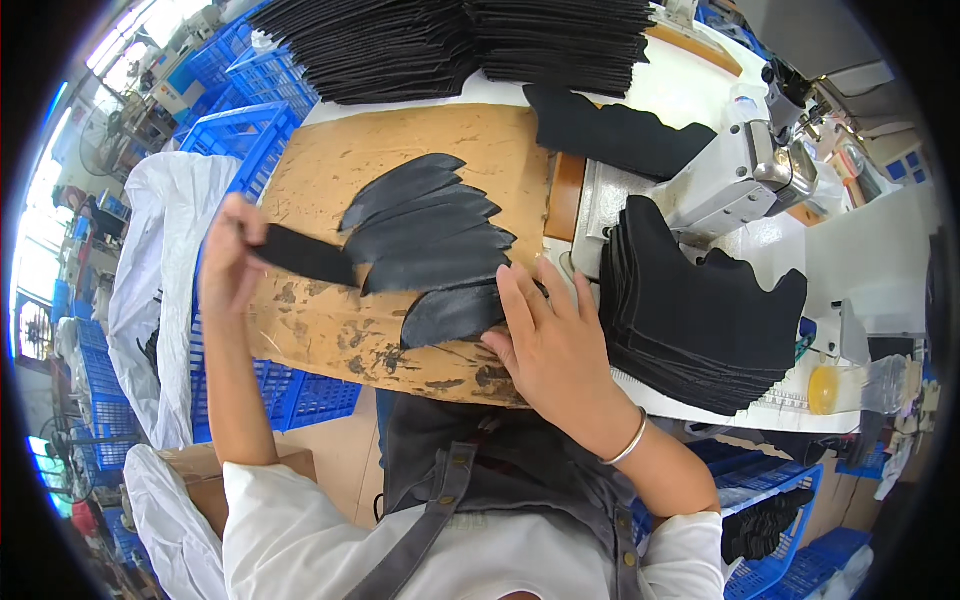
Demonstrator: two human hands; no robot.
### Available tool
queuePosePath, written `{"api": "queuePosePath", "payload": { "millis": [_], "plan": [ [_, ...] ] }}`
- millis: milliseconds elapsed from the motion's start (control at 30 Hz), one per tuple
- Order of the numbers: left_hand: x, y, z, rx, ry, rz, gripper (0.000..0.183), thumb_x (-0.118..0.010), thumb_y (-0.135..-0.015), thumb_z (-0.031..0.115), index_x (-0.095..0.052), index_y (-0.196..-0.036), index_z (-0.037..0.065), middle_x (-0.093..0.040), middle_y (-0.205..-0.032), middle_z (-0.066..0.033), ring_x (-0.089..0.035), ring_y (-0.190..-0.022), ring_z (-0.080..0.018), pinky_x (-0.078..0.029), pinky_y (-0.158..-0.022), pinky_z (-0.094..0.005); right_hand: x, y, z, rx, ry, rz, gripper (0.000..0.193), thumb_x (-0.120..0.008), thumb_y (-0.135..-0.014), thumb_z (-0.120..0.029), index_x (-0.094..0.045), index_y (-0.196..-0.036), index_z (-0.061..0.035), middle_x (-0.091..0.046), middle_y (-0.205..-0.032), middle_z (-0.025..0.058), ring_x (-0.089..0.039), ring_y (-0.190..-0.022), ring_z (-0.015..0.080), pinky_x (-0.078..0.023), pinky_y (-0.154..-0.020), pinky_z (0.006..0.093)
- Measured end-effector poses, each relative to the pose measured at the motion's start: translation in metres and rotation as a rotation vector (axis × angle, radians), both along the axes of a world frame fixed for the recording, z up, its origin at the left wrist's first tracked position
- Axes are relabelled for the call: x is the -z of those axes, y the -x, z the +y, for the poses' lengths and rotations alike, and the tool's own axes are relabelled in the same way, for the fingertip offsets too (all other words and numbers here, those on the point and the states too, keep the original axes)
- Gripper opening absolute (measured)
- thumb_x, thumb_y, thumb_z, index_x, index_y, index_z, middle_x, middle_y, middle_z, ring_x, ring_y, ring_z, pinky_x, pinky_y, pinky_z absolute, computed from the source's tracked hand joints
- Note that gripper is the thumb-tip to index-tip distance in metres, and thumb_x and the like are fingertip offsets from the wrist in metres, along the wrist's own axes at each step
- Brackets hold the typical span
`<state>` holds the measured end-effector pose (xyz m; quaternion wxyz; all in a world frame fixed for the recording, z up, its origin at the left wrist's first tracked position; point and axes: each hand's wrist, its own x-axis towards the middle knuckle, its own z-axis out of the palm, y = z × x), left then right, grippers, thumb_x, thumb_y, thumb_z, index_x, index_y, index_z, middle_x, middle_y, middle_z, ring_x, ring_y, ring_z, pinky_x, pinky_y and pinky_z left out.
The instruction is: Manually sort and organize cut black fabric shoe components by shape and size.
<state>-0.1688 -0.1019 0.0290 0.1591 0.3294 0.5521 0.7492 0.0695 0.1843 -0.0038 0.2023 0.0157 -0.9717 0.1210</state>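
My left hand (233, 255) is closed on one end of a black strip-shaped piece (305, 255), held over the left part of a worn brown board (420, 128). The hand is a little blurred. Several black leather-like pieces (430, 255) with pointed ends lie fanned out and overlapping in the middle of the board. My right hand (550, 325) rests with fingers spread on the right end of the nearest piece (450, 315). Its fingertips cover that end. Just right of this hand sits a stack of black cut fabric panels (700, 300).
A sewing machine (745, 180) stands at the right on the white table. Tall piles of black panels (390, 50) lie at the back, with a single black panel (620, 130) before them. Blue crates (240, 135) and a white sack (165, 260) flank the board's left side.
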Motion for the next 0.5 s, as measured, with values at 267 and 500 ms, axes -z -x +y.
{"api": "queuePosePath", "payload": {
  "millis": [267, 500],
  "plan": [
    [-0.055, -0.047, -0.004, 0.052, -0.053, -0.07, 0.028, -0.064, -0.087, 0.028, -0.046, -0.094, 0.007, -0.044, -0.068, -0.0015, -0.044, -0.066, -0.0126, -0.036, -0.067, -0.0246, -0.005, 0.031, 0.008, 0.031, -0.102, -0.032, 0.029, -0.059, -0.085, -0.011, -0.055, -0.112, -0.0008, -0.057, -0.11, 0.0125, -0.054, -0.1, 0.0291, -0.04, -0.097, 0.0443],
    [-0.067, -0.105, 0.125, 0.558, -0.02, 0.229, 0.037, -0.087, -0.06, 0.006, -0.057, -0.082, 0.005, -0.061, -0.068, -0.0047, -0.054, -0.059, -0.012, -0.036, -0.054, -0.0226, -0.046, -0.009, 0.003, -0.656, 1.256, 0.001, 0.065, -0.071, -0.078, -0.011, -0.038, -0.133, -0.0005, -0.05, -0.12, 0.0131, -0.049, -0.115, 0.0248, -0.037, -0.101, 0.0346]
  ]
}}
